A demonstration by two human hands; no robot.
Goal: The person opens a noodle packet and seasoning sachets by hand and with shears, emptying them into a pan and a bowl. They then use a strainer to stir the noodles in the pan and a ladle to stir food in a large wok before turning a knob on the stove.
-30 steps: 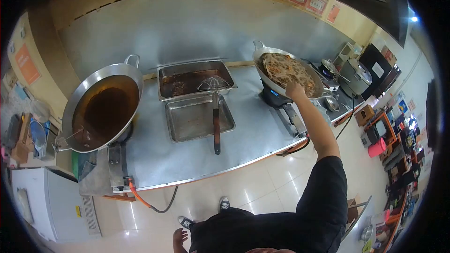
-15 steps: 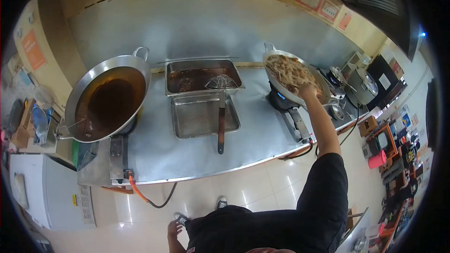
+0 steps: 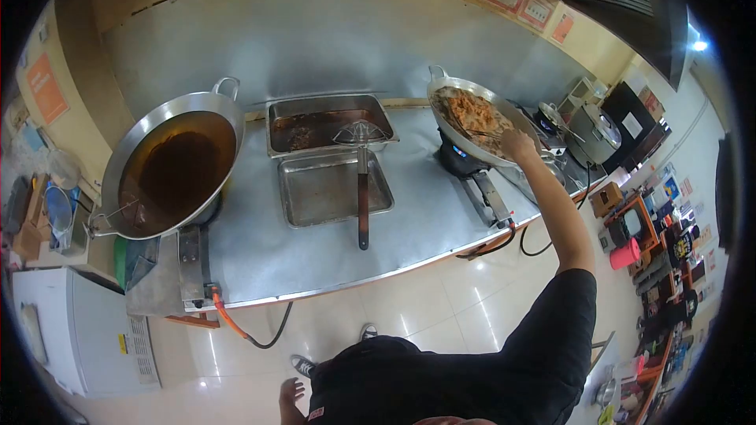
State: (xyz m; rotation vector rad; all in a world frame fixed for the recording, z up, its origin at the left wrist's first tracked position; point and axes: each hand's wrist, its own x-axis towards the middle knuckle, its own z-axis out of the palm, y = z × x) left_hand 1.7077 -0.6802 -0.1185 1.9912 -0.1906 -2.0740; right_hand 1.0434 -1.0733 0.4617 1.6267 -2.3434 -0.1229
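My right hand (image 3: 516,145) is closed on a thin-handled utensil at the near right rim of the right wok (image 3: 512,105). The utensil's head is hidden among pieces of frying food (image 3: 471,112) in foaming oil; I cannot make out its shape. Some orange-brown pieces sit heaped above the foam. My left hand (image 3: 292,390) hangs low beside my body, its fingers apart and holding nothing.
Dark oil fills the left wok (image 3: 154,116). A wire skimmer (image 3: 363,205) with a brown handle lies across a deep tray (image 3: 273,144) and a shallow tray (image 3: 331,186). Under the right wok, a burner (image 3: 459,159) shows blue flame. A lidded pot (image 3: 592,138) stands far right.
Orange-brown food has come up in a heap above the foam in the right wok. My right hand has shifted slightly at the rim, and the view has moved a little. My left hand still hangs.
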